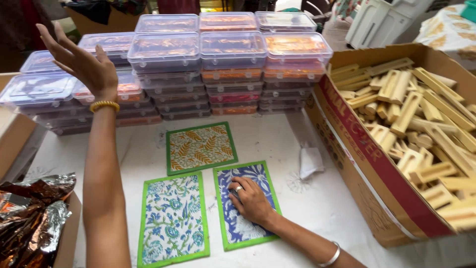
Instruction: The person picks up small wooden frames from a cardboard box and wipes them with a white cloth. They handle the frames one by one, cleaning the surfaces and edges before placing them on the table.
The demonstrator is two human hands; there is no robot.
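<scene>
Right now my right hand point(251, 200) lies flat, fingers spread, pressing on a dark blue floral printed mat with a green border point(246, 204) on the white surface point(317, 208). My left hand point(82, 59) is raised in the air, open and holding nothing, in front of stacked clear plastic boxes point(198, 64). Two more bordered mats lie close by: a light blue one point(172, 218) just beside the first, an orange leaf-print one point(200, 147) above. A cardboard box of wooden blocks point(411, 129) sits to my right. I seem to be laying out or smoothing mats; lifting one calls for pinching its edge.

Bare-armed person wears 1 yellow beaded bracelet point(104, 105), 1 silver bangle point(330, 257), 1 finger ring point(238, 188).
</scene>
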